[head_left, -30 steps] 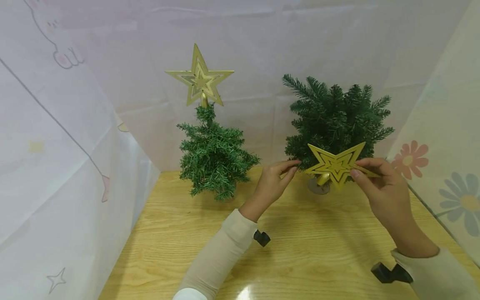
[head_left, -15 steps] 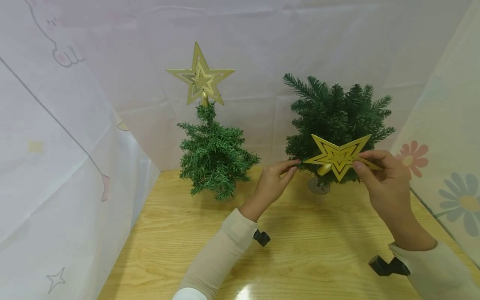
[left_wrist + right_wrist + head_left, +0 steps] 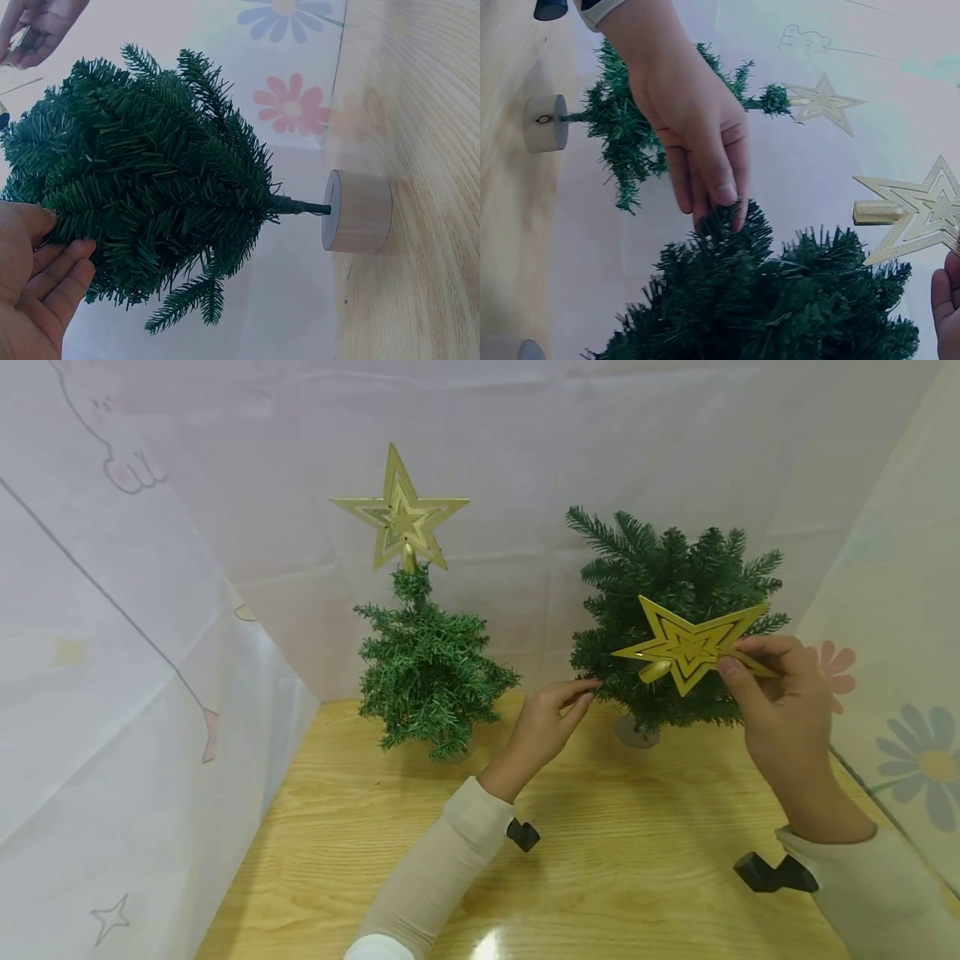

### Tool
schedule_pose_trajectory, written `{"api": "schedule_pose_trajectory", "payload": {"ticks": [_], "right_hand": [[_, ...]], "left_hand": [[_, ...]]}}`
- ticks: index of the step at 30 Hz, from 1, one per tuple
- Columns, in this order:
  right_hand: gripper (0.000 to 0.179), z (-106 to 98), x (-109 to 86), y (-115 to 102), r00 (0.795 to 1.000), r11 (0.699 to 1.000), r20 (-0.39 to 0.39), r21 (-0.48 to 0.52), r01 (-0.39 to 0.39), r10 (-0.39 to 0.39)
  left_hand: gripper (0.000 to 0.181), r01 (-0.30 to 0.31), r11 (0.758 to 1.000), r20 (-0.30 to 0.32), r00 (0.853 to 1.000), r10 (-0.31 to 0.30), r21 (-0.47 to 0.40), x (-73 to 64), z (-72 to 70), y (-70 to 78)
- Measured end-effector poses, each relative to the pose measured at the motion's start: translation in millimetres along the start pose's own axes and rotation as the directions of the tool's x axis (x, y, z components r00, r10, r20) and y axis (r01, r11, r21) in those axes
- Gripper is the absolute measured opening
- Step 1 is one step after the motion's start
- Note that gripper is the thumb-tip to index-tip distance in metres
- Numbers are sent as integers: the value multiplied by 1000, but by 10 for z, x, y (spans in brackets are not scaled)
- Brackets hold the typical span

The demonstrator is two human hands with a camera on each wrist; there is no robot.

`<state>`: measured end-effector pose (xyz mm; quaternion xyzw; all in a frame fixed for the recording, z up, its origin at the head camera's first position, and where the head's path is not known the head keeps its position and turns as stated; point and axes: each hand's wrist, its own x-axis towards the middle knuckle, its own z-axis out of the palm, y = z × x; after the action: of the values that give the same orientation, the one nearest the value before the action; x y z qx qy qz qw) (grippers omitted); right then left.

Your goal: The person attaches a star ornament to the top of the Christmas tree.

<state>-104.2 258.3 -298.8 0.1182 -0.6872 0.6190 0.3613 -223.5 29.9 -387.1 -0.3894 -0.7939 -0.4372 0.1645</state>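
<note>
My right hand [image 3: 791, 718] pinches one point of a gold star tree topper [image 3: 693, 653] between thumb and fingers. The star is tilted, its hollow gold stem [image 3: 877, 212] toward the lower left. In the head view it overlaps the front of a dark green artificial Christmas tree [image 3: 675, 568] at the right. My left hand [image 3: 546, 722] pinches a branch tip on that tree's left side, as the right wrist view [image 3: 731, 225] of the branch also shows. This tree stands upright on a round pale base [image 3: 360, 212], joined by a thin bare trunk.
A smaller green Christmas tree [image 3: 435, 677] stands at the left, with another gold star [image 3: 405, 510] upright on its top. Both trees stand on a wooden table [image 3: 600, 877]. Printed cloth walls [image 3: 525, 443] enclose the back and sides.
My right hand has lifted the gold star up and slightly to the right, in front of the right tree. My left hand stays at the branch.
</note>
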Motion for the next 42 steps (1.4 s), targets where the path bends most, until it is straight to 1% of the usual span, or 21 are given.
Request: {"api": "schedule_pose_trajectory", "payload": {"ticks": [2,4,7,11,15,20,26,33,42], "right_hand": [[23,6,38,-9,1000,997,-7,65,29,-29],[22,16,73,-22,998,993,-14,103,55,-54],[21,37,115,-29,995,974,-18,205,99,-97],[19,58,163,-39,986,950,-46,266,165,-158],[18,82,216,-64,974,933,-91,283,224,-206],[18,115,274,-98,963,920,-140,291,262,-229],[18,119,307,-111,956,916,-169,288,279,-238],[19,127,348,-123,948,909,-203,294,297,-244],[18,155,382,-194,939,894,-230,314,319,-254]], "left_hand": [[30,-5,1000,-1,1000,5,0,6,3,-6],[30,-4,1000,-1,1000,4,2,9,5,-9],[30,4,1000,1,1000,-4,3,7,5,-8],[30,8,1000,5,1000,-8,1,6,3,-6],[30,13,1000,10,1000,-13,1,4,4,2],[31,14,1000,5,1000,-14,7,1,3,13],[30,7,1000,0,1000,-7,27,3,-2,9],[30,21,1000,2,1000,-21,14,-8,-11,6],[30,19,1000,10,1000,-20,11,-29,-5,9]]}}
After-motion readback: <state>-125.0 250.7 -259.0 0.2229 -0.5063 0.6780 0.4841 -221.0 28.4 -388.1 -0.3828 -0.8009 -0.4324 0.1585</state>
